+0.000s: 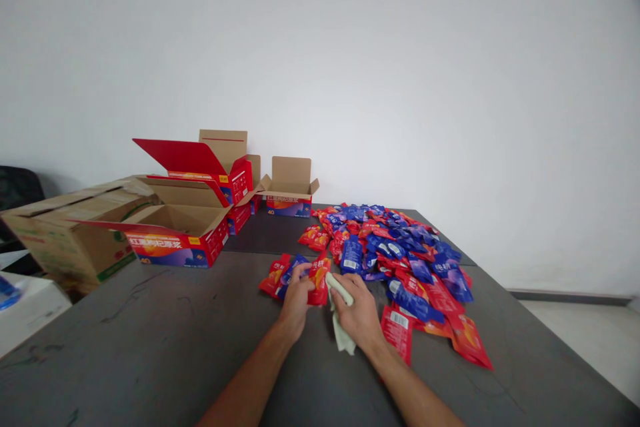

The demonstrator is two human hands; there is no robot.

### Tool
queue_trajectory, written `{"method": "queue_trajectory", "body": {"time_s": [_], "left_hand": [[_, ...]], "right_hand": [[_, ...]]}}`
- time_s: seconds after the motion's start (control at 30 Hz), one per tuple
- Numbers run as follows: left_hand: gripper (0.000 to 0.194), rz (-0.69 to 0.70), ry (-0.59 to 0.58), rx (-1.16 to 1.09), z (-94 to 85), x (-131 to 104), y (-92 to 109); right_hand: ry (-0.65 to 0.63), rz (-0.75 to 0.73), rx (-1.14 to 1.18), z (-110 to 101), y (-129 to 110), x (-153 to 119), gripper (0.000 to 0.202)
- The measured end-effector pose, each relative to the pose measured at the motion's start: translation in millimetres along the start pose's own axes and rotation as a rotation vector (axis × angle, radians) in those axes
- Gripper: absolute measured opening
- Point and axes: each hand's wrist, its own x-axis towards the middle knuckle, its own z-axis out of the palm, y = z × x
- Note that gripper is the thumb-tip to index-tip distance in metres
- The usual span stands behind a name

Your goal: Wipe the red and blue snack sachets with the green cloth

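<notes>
My left hand is closed on the edge of a red pouch, held upright above the dark table. In my right hand a pale cloth is bunched, with one end hanging down and its upper fold against the red pouch. Just left of my left hand lie another red pouch and a blue pouch, overlapping. Beside my right forearm a red pouch with a barcode lies flat, partly covered by the arm.
A large heap of red and blue pouches spreads over the right of the table. Open red and blue cartons stand at the back left, with another open carton behind. A brown cardboard box is at far left.
</notes>
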Motion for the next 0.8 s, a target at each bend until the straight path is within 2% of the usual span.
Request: {"method": "queue_trajectory", "body": {"time_s": [0.13,0.27,0.37,0.53,0.67,0.8], "left_hand": [[0.034,-0.043,-0.058,-0.085,9.2,-1.9,-2.3],[0.026,-0.061,-0.117,-0.327,21.0,-4.8,-6.9],[0.026,-0.106,-0.168,-0.392,25.5,-6.9,-6.9],[0.030,-0.132,-0.170,-0.373,22.2,-9.5,-3.9],[0.032,-0.197,-0.223,-0.294,18.4,-14.0,-0.1],[0.037,-0.254,-0.297,-0.208,17.2,-19.0,2.4]], "right_hand": [[-0.042,-0.058,0.061,0.4,-9.5,-1.8,0.032],[-0.073,-0.098,0.094,0.5,-10.1,-3.4,0.033],[-0.110,-0.133,0.101,2.6,-7.2,-5.2,0.034],[-0.074,-0.097,0.038,5.9,-2.3,-6.8,0.035],[-0.022,-0.040,-0.037,3.9,1.6,-5.0,0.034],[0.097,0.010,-0.102,-4.7,13.8,1.4,0.036]]}}
